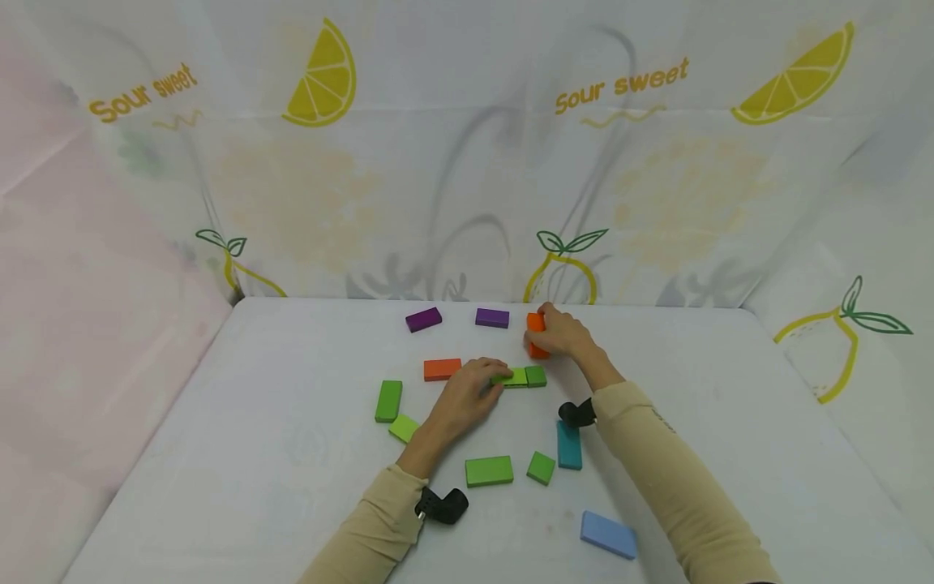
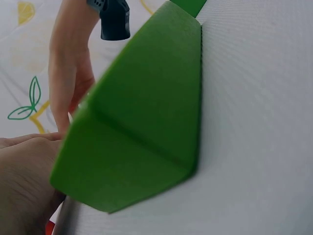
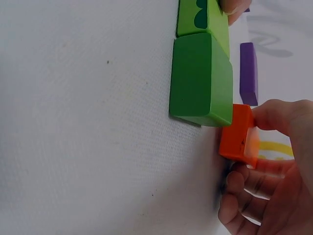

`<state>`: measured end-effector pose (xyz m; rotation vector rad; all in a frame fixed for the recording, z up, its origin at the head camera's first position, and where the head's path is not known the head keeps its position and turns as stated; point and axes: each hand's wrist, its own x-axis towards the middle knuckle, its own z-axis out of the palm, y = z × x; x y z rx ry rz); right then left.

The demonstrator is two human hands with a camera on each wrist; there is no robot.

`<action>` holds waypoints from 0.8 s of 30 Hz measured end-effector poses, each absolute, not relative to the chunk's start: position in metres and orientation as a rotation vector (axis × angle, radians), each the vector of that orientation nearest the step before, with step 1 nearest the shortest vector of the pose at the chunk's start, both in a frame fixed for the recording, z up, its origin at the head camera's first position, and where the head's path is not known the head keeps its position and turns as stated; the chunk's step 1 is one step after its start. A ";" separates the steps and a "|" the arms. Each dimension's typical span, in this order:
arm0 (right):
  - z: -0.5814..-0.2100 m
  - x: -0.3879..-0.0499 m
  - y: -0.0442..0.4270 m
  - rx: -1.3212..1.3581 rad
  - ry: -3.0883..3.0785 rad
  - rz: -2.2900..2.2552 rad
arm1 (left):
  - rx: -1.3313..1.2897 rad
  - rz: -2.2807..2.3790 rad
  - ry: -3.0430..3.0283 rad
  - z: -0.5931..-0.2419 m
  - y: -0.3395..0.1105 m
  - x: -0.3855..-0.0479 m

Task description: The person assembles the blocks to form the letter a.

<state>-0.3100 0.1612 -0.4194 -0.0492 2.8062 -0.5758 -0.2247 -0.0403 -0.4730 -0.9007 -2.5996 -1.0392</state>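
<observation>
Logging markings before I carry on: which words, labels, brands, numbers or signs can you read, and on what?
"Sour sweet": on the backdrop cloth, upper left in the head view.
"Sour sweet": same cloth, right of the middle.
Dark green mark on a light-green block, right wrist view: cut off, unreadable.
Tiny dark mark on the orange block: too small to read.
No other text is readable.

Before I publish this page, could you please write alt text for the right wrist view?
A person's right hand grips an orange rectangular block at lower right. To its upper left, a plain green block abuts a light green block bearing a dark mark, which the left hand touches; a purple rectangular block lies beyond.
</observation>
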 end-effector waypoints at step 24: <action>-0.416 -0.299 0.153 -0.141 2.815 -0.597 | -0.883 -1.055 -2.612 -0.472 -0.040 -0.224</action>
